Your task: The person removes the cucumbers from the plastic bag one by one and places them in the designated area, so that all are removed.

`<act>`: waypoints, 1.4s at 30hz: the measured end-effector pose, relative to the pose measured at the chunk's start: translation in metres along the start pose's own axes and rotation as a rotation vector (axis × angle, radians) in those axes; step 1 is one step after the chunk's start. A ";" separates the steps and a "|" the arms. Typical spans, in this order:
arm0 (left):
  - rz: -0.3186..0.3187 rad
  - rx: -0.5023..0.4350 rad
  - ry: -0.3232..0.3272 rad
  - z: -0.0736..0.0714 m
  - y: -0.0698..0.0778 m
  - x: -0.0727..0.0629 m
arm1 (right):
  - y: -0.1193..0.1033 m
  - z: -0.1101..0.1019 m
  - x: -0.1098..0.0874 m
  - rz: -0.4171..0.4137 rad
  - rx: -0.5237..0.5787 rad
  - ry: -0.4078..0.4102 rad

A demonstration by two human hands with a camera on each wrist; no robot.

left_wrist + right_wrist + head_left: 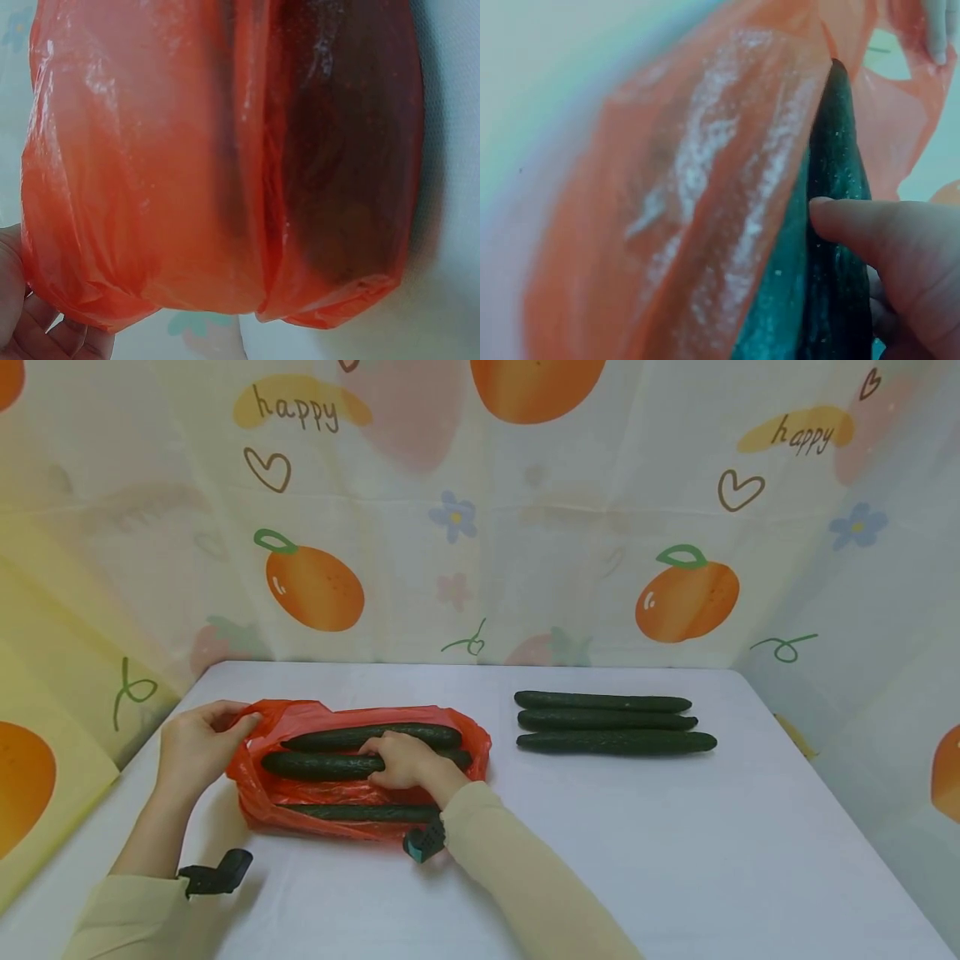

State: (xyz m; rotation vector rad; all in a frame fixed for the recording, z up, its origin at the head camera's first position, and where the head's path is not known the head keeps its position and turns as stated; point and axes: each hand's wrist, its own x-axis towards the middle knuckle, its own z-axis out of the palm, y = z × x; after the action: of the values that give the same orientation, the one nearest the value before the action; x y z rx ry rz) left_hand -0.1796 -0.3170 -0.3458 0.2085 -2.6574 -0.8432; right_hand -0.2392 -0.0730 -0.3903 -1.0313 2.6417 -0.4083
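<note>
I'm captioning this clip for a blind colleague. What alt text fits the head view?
A person's right hand grips a cucumber in a red plastic bag holding three, while the left hand holds the bag's edge. Three more cucumbers lie in a row to the right on the white table.

text: "happy" | on: backdrop cloth (480, 527) | places: upper left, upper right

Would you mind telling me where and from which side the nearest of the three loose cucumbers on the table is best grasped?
Grip the nearest loose cucumber around its middle, coming from above and the near side. It lies flat and lengthwise across the table, its far side sits close against the next cucumber, and the middle should balance its long, slim body.
</note>
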 end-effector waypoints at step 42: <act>-0.001 0.037 0.047 -0.009 -0.011 -0.004 | 0.015 -0.007 -0.029 -0.173 0.210 0.161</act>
State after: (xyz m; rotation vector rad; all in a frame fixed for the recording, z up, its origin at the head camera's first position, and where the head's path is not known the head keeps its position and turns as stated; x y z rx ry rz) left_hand -0.1722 -0.3295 -0.3465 0.2354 -2.6310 -0.7809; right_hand -0.2307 -0.0413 -0.3847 -1.2060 2.5814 -0.8200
